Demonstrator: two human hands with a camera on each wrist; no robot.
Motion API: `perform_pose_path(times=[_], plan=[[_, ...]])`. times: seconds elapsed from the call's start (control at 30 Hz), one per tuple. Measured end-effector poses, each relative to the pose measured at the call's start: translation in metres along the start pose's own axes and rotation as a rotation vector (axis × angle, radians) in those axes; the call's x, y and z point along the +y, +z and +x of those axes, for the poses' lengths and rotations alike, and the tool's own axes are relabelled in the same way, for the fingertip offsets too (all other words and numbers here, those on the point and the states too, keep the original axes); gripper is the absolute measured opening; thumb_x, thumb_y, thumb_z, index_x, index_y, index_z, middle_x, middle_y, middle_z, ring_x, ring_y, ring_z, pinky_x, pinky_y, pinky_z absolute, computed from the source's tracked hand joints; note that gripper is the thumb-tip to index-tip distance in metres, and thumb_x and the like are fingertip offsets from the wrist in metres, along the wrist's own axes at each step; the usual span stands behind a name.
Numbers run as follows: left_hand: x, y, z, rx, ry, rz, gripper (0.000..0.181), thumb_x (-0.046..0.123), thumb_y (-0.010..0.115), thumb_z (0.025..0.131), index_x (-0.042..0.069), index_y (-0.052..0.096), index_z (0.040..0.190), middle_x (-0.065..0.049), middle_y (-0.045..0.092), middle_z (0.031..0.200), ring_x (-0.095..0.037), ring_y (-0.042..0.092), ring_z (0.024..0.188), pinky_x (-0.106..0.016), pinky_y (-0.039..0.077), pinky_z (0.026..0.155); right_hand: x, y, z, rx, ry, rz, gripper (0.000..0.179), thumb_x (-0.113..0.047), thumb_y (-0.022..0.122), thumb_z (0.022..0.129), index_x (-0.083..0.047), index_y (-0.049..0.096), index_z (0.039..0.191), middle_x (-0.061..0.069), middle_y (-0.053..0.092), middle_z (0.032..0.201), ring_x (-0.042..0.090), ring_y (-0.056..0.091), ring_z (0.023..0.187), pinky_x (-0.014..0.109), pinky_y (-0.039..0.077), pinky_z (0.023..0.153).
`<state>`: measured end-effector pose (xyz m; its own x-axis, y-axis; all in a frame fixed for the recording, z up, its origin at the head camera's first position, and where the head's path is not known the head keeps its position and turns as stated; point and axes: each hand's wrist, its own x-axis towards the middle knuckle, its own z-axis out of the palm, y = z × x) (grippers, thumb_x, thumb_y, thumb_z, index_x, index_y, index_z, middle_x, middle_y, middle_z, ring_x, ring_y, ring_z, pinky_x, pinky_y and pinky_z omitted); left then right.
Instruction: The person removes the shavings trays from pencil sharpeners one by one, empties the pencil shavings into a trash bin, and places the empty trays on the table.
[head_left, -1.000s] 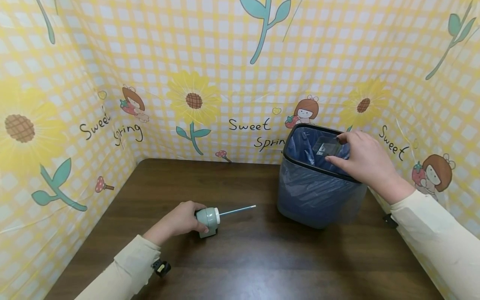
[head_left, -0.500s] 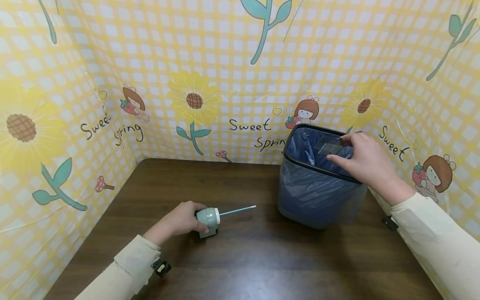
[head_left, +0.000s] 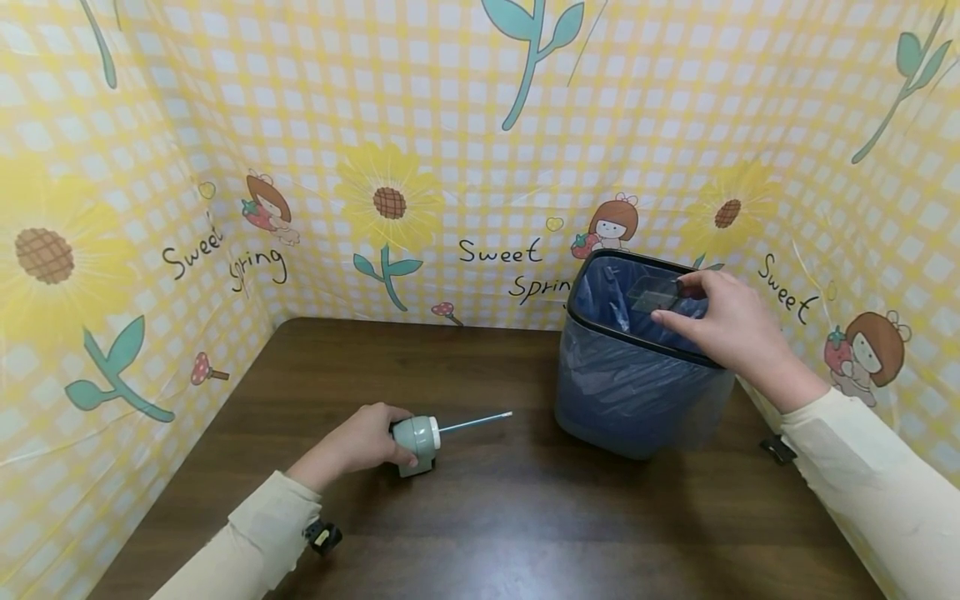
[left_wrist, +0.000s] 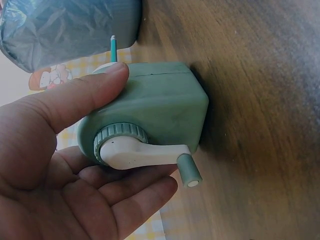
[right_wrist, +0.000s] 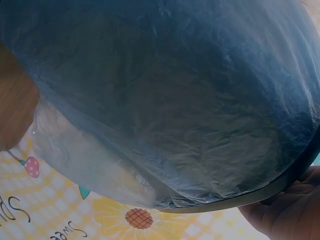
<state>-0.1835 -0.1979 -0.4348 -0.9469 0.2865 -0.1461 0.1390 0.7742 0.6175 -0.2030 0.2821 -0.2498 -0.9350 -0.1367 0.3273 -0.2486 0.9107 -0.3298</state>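
Observation:
My left hand (head_left: 360, 437) grips a sage-green hand-crank pencil sharpener (head_left: 412, 442) on the table, left of the middle. A thin blue pencil (head_left: 476, 422) sticks out of its white front toward the right. In the left wrist view, the thumb lies over the sharpener's body (left_wrist: 150, 105) and its white crank (left_wrist: 145, 154) faces the camera. My right hand (head_left: 731, 321) pinches a small clear plastic box (head_left: 651, 293), probably the shavings drawer, inside the mouth of the lined trash bin (head_left: 637, 392). In the right wrist view the bin's side hides that box, and only part of the hand (right_wrist: 295, 212) shows.
The dark wooden table (head_left: 480, 517) carries the bin at its back right. A blue-grey bag (head_left: 603, 283) lines it under a black rim (head_left: 637, 336). Yellow checked cloth (head_left: 480, 150) with sunflowers walls off the back and both sides.
The clear box shifts and tilts slightly between frames within the bin's mouth, the right hand moving only a little with it. Left hand, sharpener and pencil stay put.

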Motion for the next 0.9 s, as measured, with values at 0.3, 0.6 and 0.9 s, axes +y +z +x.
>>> perform_pose_path(times=[0.3, 0.6, 0.9], plan=[[-0.0006, 0.0, 0.0005, 0.001, 0.001, 0.002, 0.068, 0.026, 0.094, 0.071, 0.002, 0.067, 0.129, -0.005, 0.072, 0.103, -0.018, 0.064, 0.085, -0.036, 0.054, 0.073, -0.0014, 0.0011, 0.0001, -0.015, 0.022, 0.018, 0.078, -0.065, 0.067, 0.09, -0.003, 0.056, 0.136, 0.021, 0.061, 0.129, 0.043, 0.054, 0.121, 0.062, 0.044, 0.094], [-0.0028, 0.0006, 0.002, 0.002, 0.01, 0.002, 0.068, 0.026, 0.094, 0.071, 0.003, 0.068, 0.129, -0.004, 0.072, 0.101, -0.017, 0.064, 0.084, -0.035, 0.053, 0.072, -0.0025, 0.0006, 0.0018, -0.036, 0.034, 0.037, 0.08, -0.067, 0.065, 0.09, -0.003, 0.055, 0.138, 0.022, 0.06, 0.13, 0.042, 0.054, 0.122, 0.061, 0.043, 0.096], [-0.002, 0.0005, 0.0024, 0.0, 0.009, 0.004, 0.067, 0.026, 0.094, 0.071, 0.003, 0.068, 0.128, -0.004, 0.072, 0.101, -0.017, 0.064, 0.084, -0.035, 0.053, 0.072, -0.0063, -0.0016, 0.0023, -0.05, 0.024, 0.069, 0.08, -0.066, 0.066, 0.09, -0.003, 0.055, 0.138, 0.021, 0.059, 0.132, 0.04, 0.053, 0.123, 0.06, 0.044, 0.097]])
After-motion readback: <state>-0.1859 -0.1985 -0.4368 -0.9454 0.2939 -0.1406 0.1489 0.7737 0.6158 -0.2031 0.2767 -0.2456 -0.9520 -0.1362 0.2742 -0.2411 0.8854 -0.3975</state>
